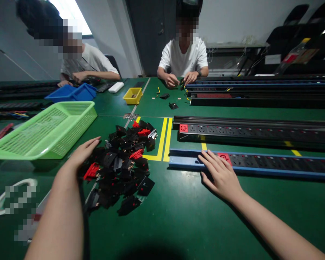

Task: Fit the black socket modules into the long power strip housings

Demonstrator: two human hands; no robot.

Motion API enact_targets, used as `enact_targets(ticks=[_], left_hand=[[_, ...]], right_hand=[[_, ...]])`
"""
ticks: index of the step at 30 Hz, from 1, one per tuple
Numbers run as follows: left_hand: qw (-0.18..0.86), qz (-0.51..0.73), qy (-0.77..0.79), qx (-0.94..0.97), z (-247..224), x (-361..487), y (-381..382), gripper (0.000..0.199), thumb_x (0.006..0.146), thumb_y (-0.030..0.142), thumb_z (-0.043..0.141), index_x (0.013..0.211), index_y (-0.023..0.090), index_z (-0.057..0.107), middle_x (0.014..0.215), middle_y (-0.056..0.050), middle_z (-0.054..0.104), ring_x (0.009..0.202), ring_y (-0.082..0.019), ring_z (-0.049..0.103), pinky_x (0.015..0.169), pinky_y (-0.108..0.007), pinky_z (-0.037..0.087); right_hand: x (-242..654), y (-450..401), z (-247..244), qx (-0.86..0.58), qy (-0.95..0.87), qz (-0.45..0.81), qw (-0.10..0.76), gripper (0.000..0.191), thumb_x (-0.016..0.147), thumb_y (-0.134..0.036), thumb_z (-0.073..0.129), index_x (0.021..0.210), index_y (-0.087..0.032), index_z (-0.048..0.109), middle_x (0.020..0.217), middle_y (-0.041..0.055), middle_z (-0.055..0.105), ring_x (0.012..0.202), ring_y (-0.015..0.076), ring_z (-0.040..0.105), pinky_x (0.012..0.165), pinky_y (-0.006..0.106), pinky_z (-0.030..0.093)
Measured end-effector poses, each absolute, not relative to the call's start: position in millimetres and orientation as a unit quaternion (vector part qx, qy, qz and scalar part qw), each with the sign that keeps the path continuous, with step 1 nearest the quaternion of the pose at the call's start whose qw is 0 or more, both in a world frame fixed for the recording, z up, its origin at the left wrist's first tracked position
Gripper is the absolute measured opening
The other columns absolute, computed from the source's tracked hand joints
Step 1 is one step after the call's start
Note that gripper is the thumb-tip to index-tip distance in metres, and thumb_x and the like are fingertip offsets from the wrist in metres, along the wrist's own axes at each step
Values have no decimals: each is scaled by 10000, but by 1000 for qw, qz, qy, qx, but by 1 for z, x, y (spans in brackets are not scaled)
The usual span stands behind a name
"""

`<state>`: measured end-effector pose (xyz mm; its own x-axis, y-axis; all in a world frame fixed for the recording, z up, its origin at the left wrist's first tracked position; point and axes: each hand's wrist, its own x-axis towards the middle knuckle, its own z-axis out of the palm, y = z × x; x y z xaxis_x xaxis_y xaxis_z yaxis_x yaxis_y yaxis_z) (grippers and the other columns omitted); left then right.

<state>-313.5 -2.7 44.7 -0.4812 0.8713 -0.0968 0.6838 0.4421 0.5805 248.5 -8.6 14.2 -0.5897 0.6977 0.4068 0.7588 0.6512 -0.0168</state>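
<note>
My left hand [82,154] lies at the left edge of a pile of black and red socket modules [121,160], its fingers stretched toward the back; whether it touches the pieces I cannot tell. On the right, my right hand [216,173] rests with spread fingers on a blue rail [262,173] near its left end. Its fingertips lie beside a red socket [225,158] set in that rail, with a row of black sockets to the right. Neither hand grips anything visible. Behind the blue rail lies a black rail with a red socket [183,128] at its left end.
A green basket [62,139] stands at the left, with blue trays [72,92] and a yellow tray [133,96] farther back. Two people sit across the table, one handling wires near more rails [254,103]. A white ring [2,196] lies at the near left.
</note>
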Motion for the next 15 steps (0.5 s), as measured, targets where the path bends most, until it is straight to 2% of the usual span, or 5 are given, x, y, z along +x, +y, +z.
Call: enact_targets(ticks=[2, 4, 7, 11, 15], left_hand=[[207, 254, 827, 456, 48, -297, 0, 623, 921, 555, 474, 1442, 215, 452, 1543, -32, 423, 1421, -233, 388, 1158, -361, 289], [219, 271, 815, 463, 50, -282, 5, 652, 917, 578, 473, 1473, 246, 406, 1576, -24, 365, 1449, -241, 342, 1180, -389, 247], [236, 291, 799, 471, 48, -269, 13, 588, 915, 548, 504, 1425, 256, 482, 1528, -13, 449, 1397, -233, 415, 1165, -375, 278], [270, 332, 782, 452, 43, -257, 23, 532, 925, 523, 504, 1350, 209, 561, 1430, -20, 565, 1279, -207, 527, 1118, -350, 355], [225, 334, 784, 473, 42, -247, 32, 528, 943, 486, 488, 1328, 134, 567, 1417, -52, 572, 1266, -189, 526, 1137, -335, 330]], right_hand=[[249, -8, 14, -414, -887, -77, 188, 601, 916, -328, 529, 1492, -221, 393, 1553, 53, 384, 1433, 249, 358, 1148, 421, 292], [249, -8, 14, -416, -887, -76, 185, 567, 919, -330, 528, 1465, -213, 432, 1553, 54, 381, 1435, 248, 355, 1148, 420, 292], [248, -8, 16, -415, -888, -76, 183, 498, 921, -331, 527, 1403, -205, 502, 1552, 54, 382, 1435, 247, 354, 1144, 417, 294], [247, -9, 19, -419, -887, -72, 177, 442, 930, -332, 515, 1353, -207, 539, 1551, 48, 384, 1435, 240, 353, 1138, 415, 293], [247, -9, 19, -423, -887, -69, 171, 426, 936, -336, 505, 1340, -206, 542, 1556, 47, 377, 1442, 235, 340, 1136, 416, 284]])
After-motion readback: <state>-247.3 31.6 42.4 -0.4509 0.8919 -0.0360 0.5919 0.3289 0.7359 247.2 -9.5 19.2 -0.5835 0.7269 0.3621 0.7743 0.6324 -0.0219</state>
